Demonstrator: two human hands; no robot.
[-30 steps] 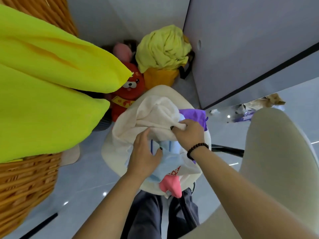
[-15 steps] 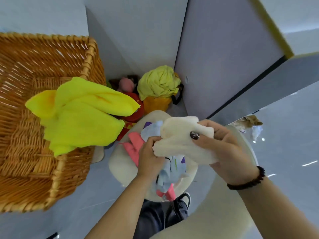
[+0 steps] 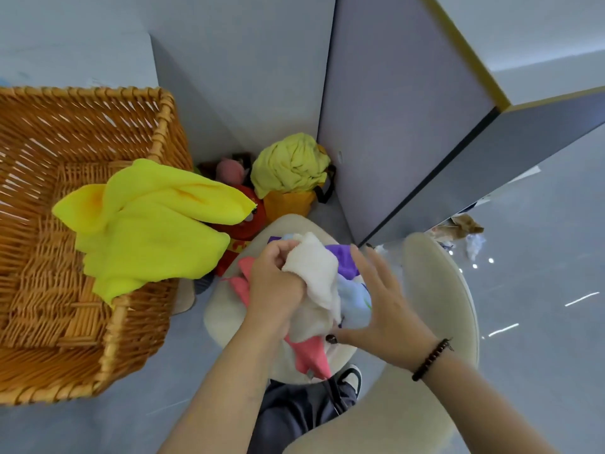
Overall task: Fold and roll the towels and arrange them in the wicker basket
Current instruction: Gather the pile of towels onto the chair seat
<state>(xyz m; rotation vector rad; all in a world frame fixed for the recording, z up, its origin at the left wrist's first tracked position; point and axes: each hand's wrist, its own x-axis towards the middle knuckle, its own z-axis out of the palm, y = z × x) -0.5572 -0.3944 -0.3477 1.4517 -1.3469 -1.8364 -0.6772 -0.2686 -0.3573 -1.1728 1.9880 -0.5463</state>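
My left hand grips a cream towel above a round cream stool. Under it on the stool lie a pink towel, a purple towel and a pale blue towel. My right hand hovers just right of the pile, fingers straight, its thumb close to the cream towel's lower edge. The wicker basket stands on the left. A bright yellow towel is draped over its right rim, partly inside.
Behind the stool sit a red plush toy and an orange bag stuffed with yellow-green cloth. A grey partition rises at the right. A cream chair back curves beside my right arm. My dark trousers and a shoe show below the stool.
My right hand has let go of the cream towel and opened beside the pile. My left hand now grips the towel alone, lower over the stool.
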